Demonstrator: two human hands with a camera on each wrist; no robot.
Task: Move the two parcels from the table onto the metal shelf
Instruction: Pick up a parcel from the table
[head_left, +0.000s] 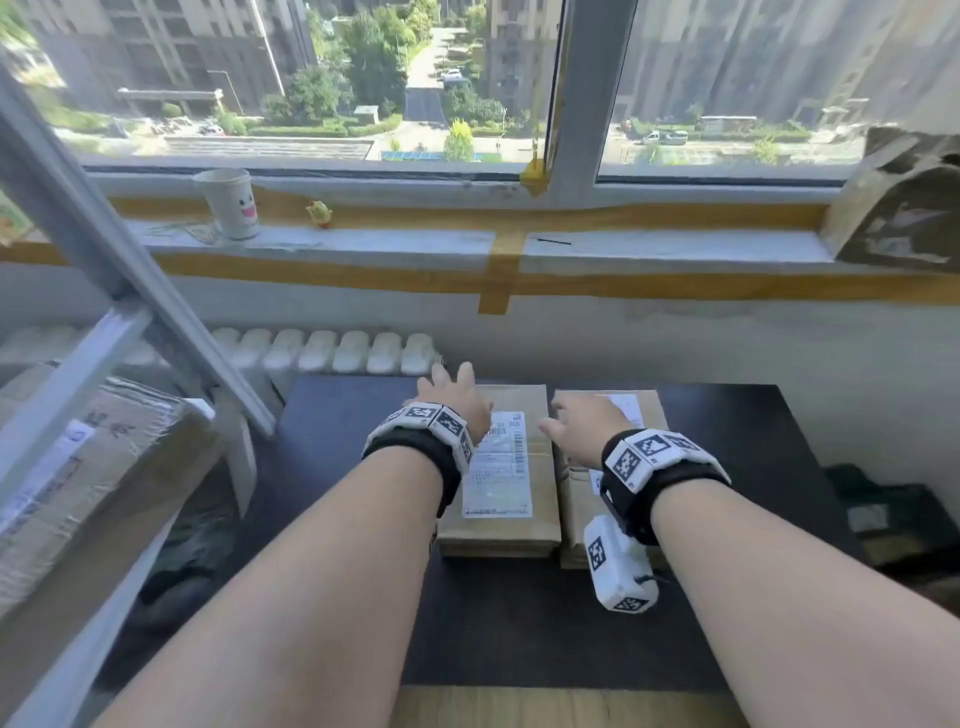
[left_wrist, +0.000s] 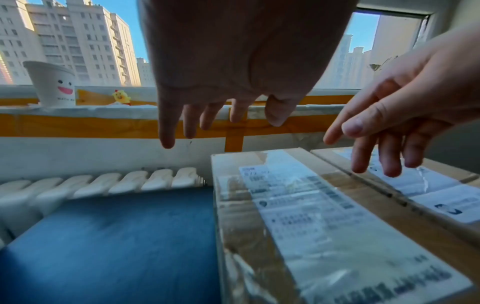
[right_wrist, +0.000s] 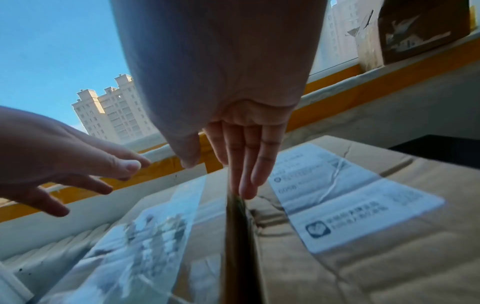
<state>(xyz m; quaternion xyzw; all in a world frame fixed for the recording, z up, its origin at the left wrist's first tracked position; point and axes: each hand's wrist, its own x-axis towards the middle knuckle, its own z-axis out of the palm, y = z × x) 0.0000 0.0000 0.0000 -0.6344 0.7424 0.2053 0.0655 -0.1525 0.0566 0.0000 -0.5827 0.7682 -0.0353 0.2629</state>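
Two cardboard parcels lie side by side on the dark bench (head_left: 353, 519), a narrow gap between them. The left parcel (head_left: 501, 499) and the right parcel (head_left: 576, 499) each carry a white label on top. The left hand (head_left: 457, 397) hovers over the far left part of the left parcel, fingers spread and straight, holding nothing. The right hand (head_left: 587, 423) reaches over the right parcel, fingers straight and pointing down near the gap, also holding nothing. The metal shelf (head_left: 78, 395) stands at the left with a large box (head_left: 72, 467) on it.
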